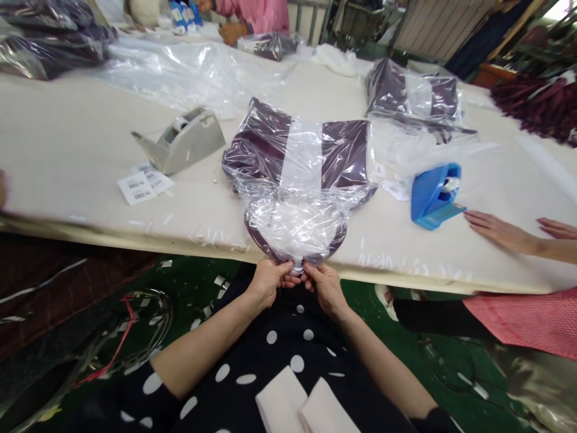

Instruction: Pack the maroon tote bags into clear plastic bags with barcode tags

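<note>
A dark maroon bag (345,153) in clear plastic lies on the table in front of me, with a white band (301,153) across its middle. Its curved handle (258,234) loops toward me over the table's front edge, with crumpled white wrapping inside the loop. At the handle's near end, my left hand (269,281) is closed in a pinch on the left side. My right hand (327,285) pinches the same spot from the right, close against the left. A small white piece (297,264) shows between the fingertips.
A grey tape dispenser (193,141) stands left of the bag beside white barcode labels (137,187). To the right are a blue tape dispenser (433,195) and a co-worker's hand (500,231). Another wrapped bag (444,99) lies behind. Across the table sits a person in pink (270,15).
</note>
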Demonstrator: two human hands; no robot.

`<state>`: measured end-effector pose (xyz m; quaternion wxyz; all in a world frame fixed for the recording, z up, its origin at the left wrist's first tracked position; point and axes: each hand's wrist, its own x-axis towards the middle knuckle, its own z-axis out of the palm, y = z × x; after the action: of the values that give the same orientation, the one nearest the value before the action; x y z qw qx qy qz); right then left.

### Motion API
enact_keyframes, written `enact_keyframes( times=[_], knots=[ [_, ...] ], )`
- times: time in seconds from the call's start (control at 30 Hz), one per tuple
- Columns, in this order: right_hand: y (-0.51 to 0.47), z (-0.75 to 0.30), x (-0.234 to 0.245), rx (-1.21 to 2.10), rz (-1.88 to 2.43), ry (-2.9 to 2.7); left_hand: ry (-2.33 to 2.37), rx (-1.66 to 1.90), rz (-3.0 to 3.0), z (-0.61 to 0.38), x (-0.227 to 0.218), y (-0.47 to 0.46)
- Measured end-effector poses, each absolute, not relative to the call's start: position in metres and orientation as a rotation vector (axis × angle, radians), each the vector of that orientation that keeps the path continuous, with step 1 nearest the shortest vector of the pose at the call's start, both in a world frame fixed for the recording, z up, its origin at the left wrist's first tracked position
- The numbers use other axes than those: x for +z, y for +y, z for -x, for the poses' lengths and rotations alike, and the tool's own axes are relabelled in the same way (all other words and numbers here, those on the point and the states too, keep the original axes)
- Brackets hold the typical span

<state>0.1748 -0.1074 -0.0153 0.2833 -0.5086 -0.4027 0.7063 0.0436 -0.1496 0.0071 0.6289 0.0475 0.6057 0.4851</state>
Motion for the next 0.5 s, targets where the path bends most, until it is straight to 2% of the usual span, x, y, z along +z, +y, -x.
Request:
enact_keyframes(
  times=[0.3, 0.43, 0.5],
  knots=[
    [-0.131, -0.186, -0.008, 1.918, 1.468, -1.133, 1.442, 0.974, 0.002, -0.045, 0.011, -0.161],
    [-0.134, -0.189, -0.006, 1.729, 1.416, -1.442, 1.444, 1.006, -0.033, -0.049, 0.011, -0.162],
    [-0.134, -0.195, -0.004, 1.487, 1.321, -1.738, 1.437, 1.036, -0.043, -0.051, 0.008, -0.166]
  ],
)
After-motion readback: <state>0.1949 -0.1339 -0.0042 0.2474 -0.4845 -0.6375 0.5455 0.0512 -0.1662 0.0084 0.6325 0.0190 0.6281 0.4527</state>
